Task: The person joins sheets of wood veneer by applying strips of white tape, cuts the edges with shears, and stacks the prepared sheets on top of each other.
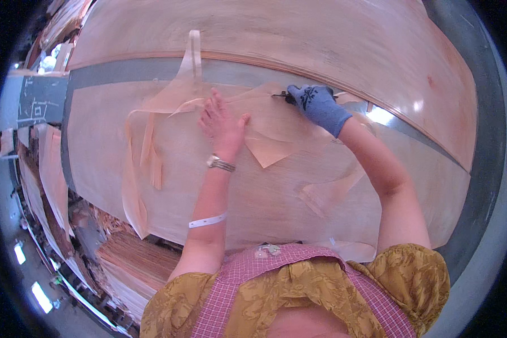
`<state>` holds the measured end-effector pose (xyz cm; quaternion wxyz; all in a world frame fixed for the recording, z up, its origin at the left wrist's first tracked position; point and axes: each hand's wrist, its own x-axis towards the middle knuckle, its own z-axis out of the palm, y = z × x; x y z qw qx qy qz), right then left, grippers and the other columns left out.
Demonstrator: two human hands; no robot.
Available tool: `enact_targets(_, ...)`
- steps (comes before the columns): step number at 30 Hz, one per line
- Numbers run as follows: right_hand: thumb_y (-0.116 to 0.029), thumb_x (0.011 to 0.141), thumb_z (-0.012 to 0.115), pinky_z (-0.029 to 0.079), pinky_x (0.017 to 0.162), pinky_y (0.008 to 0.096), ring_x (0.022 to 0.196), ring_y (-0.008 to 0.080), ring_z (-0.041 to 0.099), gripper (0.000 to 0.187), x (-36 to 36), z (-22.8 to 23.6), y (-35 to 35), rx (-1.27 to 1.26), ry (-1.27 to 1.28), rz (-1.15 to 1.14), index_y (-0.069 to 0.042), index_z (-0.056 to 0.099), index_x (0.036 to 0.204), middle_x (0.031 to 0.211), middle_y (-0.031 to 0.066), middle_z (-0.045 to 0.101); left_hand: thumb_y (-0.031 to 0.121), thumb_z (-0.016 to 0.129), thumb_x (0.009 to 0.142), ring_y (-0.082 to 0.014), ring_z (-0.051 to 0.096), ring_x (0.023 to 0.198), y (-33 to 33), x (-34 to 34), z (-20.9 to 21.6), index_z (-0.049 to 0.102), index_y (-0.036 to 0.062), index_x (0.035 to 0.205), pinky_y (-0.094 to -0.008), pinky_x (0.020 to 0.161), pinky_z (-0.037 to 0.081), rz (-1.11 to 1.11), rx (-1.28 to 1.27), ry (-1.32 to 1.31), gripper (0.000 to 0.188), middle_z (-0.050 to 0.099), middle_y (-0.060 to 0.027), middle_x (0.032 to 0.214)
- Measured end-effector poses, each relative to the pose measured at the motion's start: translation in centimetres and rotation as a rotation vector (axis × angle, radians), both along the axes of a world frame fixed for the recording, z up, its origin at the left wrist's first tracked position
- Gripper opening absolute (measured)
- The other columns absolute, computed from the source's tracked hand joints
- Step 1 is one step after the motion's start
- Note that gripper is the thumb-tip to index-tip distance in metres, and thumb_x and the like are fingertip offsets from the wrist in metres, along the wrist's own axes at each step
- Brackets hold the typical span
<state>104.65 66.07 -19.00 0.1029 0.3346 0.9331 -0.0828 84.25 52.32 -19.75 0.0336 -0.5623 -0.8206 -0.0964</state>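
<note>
My bare left hand (225,124), with a watch (221,163) on its wrist, lies with fingers spread on thin pale wood veneer. To its right, my right hand (320,107) in a blue glove is closed around a small black-handled cutter (287,97). The cutter's dark tip points left, close to the veneer; I cannot tell whether it touches. Under both hands lies a large veneer sheet (208,191). Between them, a pointed veneer piece (267,151) rests on top. A narrow veneer strip (194,59) reaches beyond my left hand, across the gap.
A larger stack of wood sheets (298,34) lies at the far side, over the grey tabletop (112,73). Loose strips (155,152) and a torn veneer piece (332,191) lie on the near sheet. Stacked veneer (135,256) stands at the lower left.
</note>
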Motion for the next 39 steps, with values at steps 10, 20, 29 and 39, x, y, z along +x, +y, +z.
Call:
enact_targets(10,-0.019,0.094,0.048,0.053,0.059,0.0467,0.073,0.0335,0.069,0.017,8.8,0.4,-0.9,0.030,-0.006,-0.162,-0.011,0.055,0.107,0.085,0.0160,0.069,0.032,0.074,0.080,-0.0412,0.037,0.132,2.5,8.2,-0.9,0.041,0.0244,0.147,-0.0484,0.110,0.034,-0.311,-0.135,-0.163,0.075,0.039,-0.0232,0.146)
enact_targets(20,-0.022,0.097,0.044,0.054,0.060,0.0497,0.073,0.0359,0.070,0.021,18.9,-0.5,-5.4,0.019,-0.064,-0.421,-0.010,0.053,0.113,0.084,0.0197,0.069,0.035,0.068,0.086,-0.0436,0.032,0.135,2.4,8.3,-1.0,0.042,0.0273,0.146,-0.0526,0.110,0.031,-0.309,-0.195,-0.153,0.066,0.035,-0.0235,0.149)
enact_targets(29,-0.027,0.096,0.053,0.054,0.066,0.0467,0.081,0.0343,0.069,0.024,21.8,0.1,-8.1,0.185,0.173,-0.486,-0.011,0.054,0.114,0.090,0.0175,0.067,0.035,0.070,0.084,-0.0425,0.029,0.139,3.0,8.3,0.0,0.040,0.0262,0.147,-0.0521,0.113,0.026,-0.302,-0.221,-0.212,0.070,0.036,-0.0220,0.149)
enact_targets(39,-0.023,0.089,0.062,0.047,0.063,0.0394,0.073,0.0231,0.063,0.020,20.3,7.1,-13.3,0.492,0.181,-0.413,-0.012,0.061,0.106,0.081,0.0064,0.061,0.028,0.084,0.069,-0.0409,0.033,0.134,2.6,8.0,-0.3,0.020,0.0260,0.153,-0.0493,0.109,0.031,-0.259,0.083,-0.277,0.106,0.024,-0.0236,0.150)
